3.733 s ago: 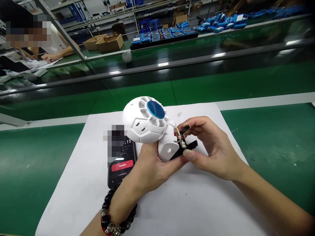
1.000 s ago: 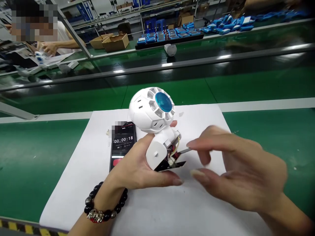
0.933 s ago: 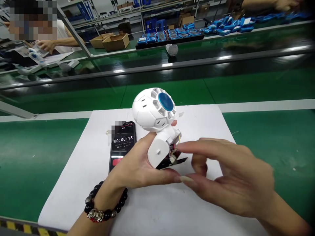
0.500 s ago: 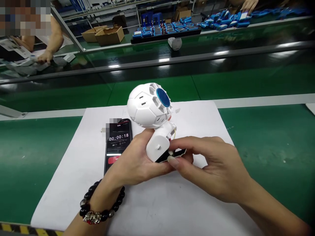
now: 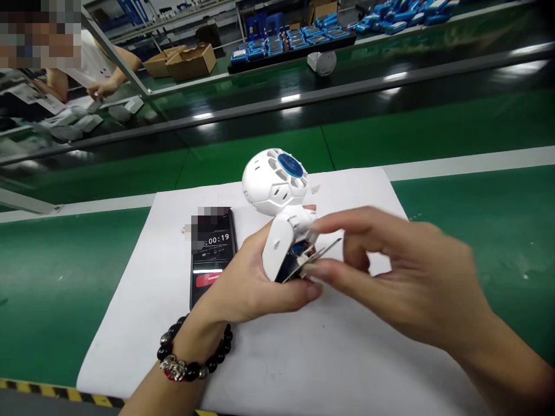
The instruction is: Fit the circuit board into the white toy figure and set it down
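My left hand (image 5: 247, 286) is wrapped round the body of a small white fan (image 5: 275, 182), its faceted round head tilted up with a blue disc in the middle. The lower housing (image 5: 277, 245) is open at the side facing right. A thin circuit board (image 5: 323, 252) sticks out of it at a slant, with a pale connector and some wires close by. My right hand (image 5: 416, 277) has its thumb against the board's lower side, while the index fingertip is up by the white hinge part. Its other fingers are partly hidden behind the board.
A phone (image 5: 212, 248) showing a timer lies on the white paper (image 5: 130, 300), left of the fan. Beyond a dark rail stand blue packs (image 5: 295, 40) on a black tray, a white cylindrical part (image 5: 323, 62) and cardboard boxes (image 5: 191, 62). Another person's hand (image 5: 102, 88) is at far left.
The fan has shifted slightly right and turned. The circuit board now tilts farther out of the housing. My right index finger has risen away from the thumb, toward the hinge.
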A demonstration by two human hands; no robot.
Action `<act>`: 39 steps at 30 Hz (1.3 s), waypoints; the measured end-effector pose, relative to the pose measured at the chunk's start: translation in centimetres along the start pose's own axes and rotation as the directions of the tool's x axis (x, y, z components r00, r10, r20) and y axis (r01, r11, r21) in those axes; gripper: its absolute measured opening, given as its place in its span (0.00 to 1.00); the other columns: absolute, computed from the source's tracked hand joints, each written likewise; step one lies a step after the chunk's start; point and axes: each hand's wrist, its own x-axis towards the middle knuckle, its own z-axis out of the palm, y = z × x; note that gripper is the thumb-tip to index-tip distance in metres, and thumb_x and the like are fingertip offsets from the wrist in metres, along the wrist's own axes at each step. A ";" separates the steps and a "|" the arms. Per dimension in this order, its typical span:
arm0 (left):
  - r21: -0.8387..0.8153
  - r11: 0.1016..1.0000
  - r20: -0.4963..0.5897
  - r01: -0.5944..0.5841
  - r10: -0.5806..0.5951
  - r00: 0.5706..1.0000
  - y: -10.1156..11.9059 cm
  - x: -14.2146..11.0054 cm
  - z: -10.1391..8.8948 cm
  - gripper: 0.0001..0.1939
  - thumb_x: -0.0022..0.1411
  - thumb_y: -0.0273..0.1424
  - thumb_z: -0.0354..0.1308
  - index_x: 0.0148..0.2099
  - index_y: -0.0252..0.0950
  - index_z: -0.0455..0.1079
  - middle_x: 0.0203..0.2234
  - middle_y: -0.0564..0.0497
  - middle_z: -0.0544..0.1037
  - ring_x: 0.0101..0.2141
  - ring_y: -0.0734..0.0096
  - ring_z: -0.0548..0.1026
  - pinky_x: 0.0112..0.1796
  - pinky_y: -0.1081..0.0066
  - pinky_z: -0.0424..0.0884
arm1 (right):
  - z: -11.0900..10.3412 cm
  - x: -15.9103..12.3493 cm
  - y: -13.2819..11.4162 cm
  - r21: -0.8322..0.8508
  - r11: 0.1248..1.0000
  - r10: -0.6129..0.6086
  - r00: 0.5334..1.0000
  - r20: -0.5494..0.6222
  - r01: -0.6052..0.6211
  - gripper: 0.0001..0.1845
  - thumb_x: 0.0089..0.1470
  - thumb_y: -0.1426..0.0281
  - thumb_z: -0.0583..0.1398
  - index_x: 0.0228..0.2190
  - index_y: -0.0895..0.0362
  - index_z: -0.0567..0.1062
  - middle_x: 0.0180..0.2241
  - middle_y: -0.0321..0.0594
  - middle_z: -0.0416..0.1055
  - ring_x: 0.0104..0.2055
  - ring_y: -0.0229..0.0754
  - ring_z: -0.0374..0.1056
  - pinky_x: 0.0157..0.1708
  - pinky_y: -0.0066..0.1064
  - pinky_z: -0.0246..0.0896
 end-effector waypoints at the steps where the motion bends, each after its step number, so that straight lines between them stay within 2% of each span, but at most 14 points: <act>1: -0.024 1.000 0.015 0.009 -0.009 1.000 0.0 0.0 0.0 0.37 0.52 0.28 0.69 0.63 0.43 0.63 0.33 0.52 0.75 0.31 0.68 0.72 0.31 0.74 0.70 | 0.0 0.0 0.1 -0.019 0.999 -0.035 0.996 -0.086 0.034 0.08 0.57 0.68 0.65 0.40 0.49 0.76 0.20 0.30 0.66 0.20 0.35 0.61 0.21 0.28 0.59; 3: -0.028 1.000 0.037 0.003 -0.002 0.999 -0.2 -0.1 0.0 0.38 0.52 0.28 0.69 0.64 0.43 0.62 0.33 0.52 0.74 0.31 0.69 0.72 0.30 0.74 0.70 | -0.1 0.1 0.5 -0.055 0.992 -0.124 0.976 -0.177 0.116 0.09 0.55 0.68 0.66 0.39 0.49 0.76 0.30 0.36 0.71 0.31 0.41 0.69 0.31 0.33 0.68; 4: -0.019 1.000 0.042 -0.008 0.009 0.999 -0.2 -0.1 0.0 0.38 0.52 0.28 0.69 0.64 0.43 0.63 0.33 0.51 0.74 0.32 0.68 0.72 0.31 0.73 0.70 | 0.0 0.2 0.6 -0.066 0.985 -0.169 0.971 -0.172 0.160 0.07 0.55 0.69 0.66 0.38 0.49 0.76 0.37 0.40 0.73 0.40 0.45 0.71 0.38 0.37 0.70; 7: -0.022 0.999 0.060 -0.049 0.050 0.997 -0.5 -0.1 0.0 0.34 0.52 0.29 0.68 0.61 0.41 0.66 0.35 0.49 0.74 0.34 0.66 0.72 0.33 0.72 0.72 | 0.3 0.2 0.9 -0.031 0.975 -0.220 0.974 -0.050 0.219 0.07 0.55 0.71 0.64 0.38 0.50 0.77 0.55 0.43 0.65 0.59 0.55 0.62 0.53 0.47 0.66; 10: -0.065 0.996 0.094 -0.054 0.060 0.994 -0.8 -0.1 0.3 0.35 0.52 0.29 0.68 0.62 0.42 0.64 0.38 0.48 0.74 0.35 0.65 0.73 0.34 0.70 0.73 | 0.6 0.1 0.9 0.021 0.983 -0.183 0.983 0.015 0.183 0.08 0.55 0.69 0.65 0.39 0.49 0.78 0.63 0.40 0.56 0.66 0.60 0.53 0.60 0.55 0.58; 12: -0.051 0.996 0.062 -0.078 0.081 0.995 -1.0 0.0 0.5 0.36 0.53 0.29 0.68 0.63 0.44 0.63 0.38 0.50 0.74 0.35 0.67 0.72 0.34 0.71 0.73 | 0.8 0.0 0.9 0.028 0.990 -0.137 0.990 0.025 0.137 0.08 0.55 0.68 0.65 0.39 0.48 0.78 0.64 0.38 0.55 0.67 0.60 0.51 0.62 0.56 0.57; 15: 0.000 0.992 -0.012 -0.123 0.123 0.992 -1.0 0.1 0.6 0.36 0.55 0.30 0.67 0.64 0.44 0.61 0.38 0.50 0.74 0.36 0.67 0.73 0.34 0.72 0.72 | 0.8 -0.1 0.6 0.025 0.997 -0.073 0.997 0.022 0.072 0.09 0.55 0.69 0.65 0.40 0.47 0.78 0.63 0.38 0.57 0.65 0.57 0.55 0.60 0.52 0.63; 18: 0.130 0.981 -0.069 -0.142 0.152 0.986 -0.9 0.2 0.5 0.37 0.53 0.29 0.67 0.64 0.41 0.60 0.37 0.50 0.74 0.35 0.67 0.73 0.35 0.71 0.72 | 1.0 -0.2 0.3 -0.021 0.997 -0.080 0.997 0.003 0.080 0.09 0.55 0.70 0.64 0.40 0.49 0.78 0.61 0.40 0.60 0.65 0.55 0.57 0.58 0.49 0.66; 22: 0.368 0.907 -0.148 -0.205 0.275 0.950 -0.9 0.5 0.3 0.25 0.53 0.29 0.67 0.52 0.35 0.67 0.36 0.50 0.75 0.34 0.68 0.73 0.35 0.72 0.71 | 1.5 -0.3 -0.2 -0.157 0.980 -0.132 0.991 -0.038 0.125 0.06 0.56 0.75 0.61 0.37 0.54 0.76 0.56 0.45 0.64 0.64 0.53 0.58 0.61 0.48 0.62; 26: 0.501 0.843 -0.192 -0.193 0.327 0.925 -1.2 0.6 0.4 0.20 0.56 0.33 0.67 0.49 0.35 0.66 0.38 0.49 0.77 0.37 0.65 0.75 0.35 0.71 0.72 | 2.0 -0.3 -0.4 -0.120 0.993 -0.021 0.998 -0.067 0.013 0.05 0.55 0.73 0.62 0.36 0.53 0.76 0.54 0.43 0.66 0.58 0.49 0.65 0.55 0.42 0.69; 29: 0.535 0.824 -0.191 -0.186 0.333 0.923 -1.5 0.5 0.6 0.18 0.58 0.37 0.66 0.47 0.35 0.66 0.35 0.49 0.77 0.33 0.66 0.75 0.32 0.71 0.72 | 2.3 -0.4 -0.5 -0.136 0.990 0.013 0.988 -0.152 -0.034 0.04 0.54 0.70 0.65 0.34 0.53 0.75 0.51 0.44 0.69 0.55 0.50 0.68 0.51 0.41 0.72; 32: 0.544 0.818 -0.191 -0.185 0.336 0.922 -1.6 0.6 0.8 0.17 0.59 0.39 0.65 0.45 0.35 0.67 0.34 0.49 0.76 0.32 0.67 0.75 0.30 0.72 0.71 | 2.5 -0.5 -0.6 -0.146 0.989 -0.007 0.980 -0.199 -0.023 0.02 0.55 0.70 0.65 0.32 0.53 0.76 0.50 0.43 0.70 0.52 0.47 0.70 0.51 0.40 0.71; 37: 0.566 0.790 -0.195 -0.237 0.407 0.892 -1.7 0.8 0.7 0.17 0.56 0.36 0.67 0.43 0.34 0.67 0.33 0.50 0.74 0.31 0.69 0.72 0.29 0.74 0.69 | 2.5 -0.5 -0.4 -0.017 0.999 0.025 0.994 -0.111 -0.027 0.04 0.56 0.71 0.64 0.29 0.52 0.77 0.53 0.40 0.68 0.56 0.48 0.68 0.56 0.42 0.68; 39: 0.505 0.827 -0.203 -0.248 0.393 0.897 -1.6 0.7 0.7 0.19 0.54 0.35 0.69 0.44 0.34 0.68 0.32 0.50 0.74 0.30 0.70 0.71 0.28 0.74 0.69 | 2.2 -0.4 -0.3 0.023 0.999 0.040 0.998 -0.044 -0.039 0.02 0.56 0.71 0.64 0.31 0.52 0.77 0.55 0.39 0.66 0.57 0.48 0.66 0.55 0.41 0.69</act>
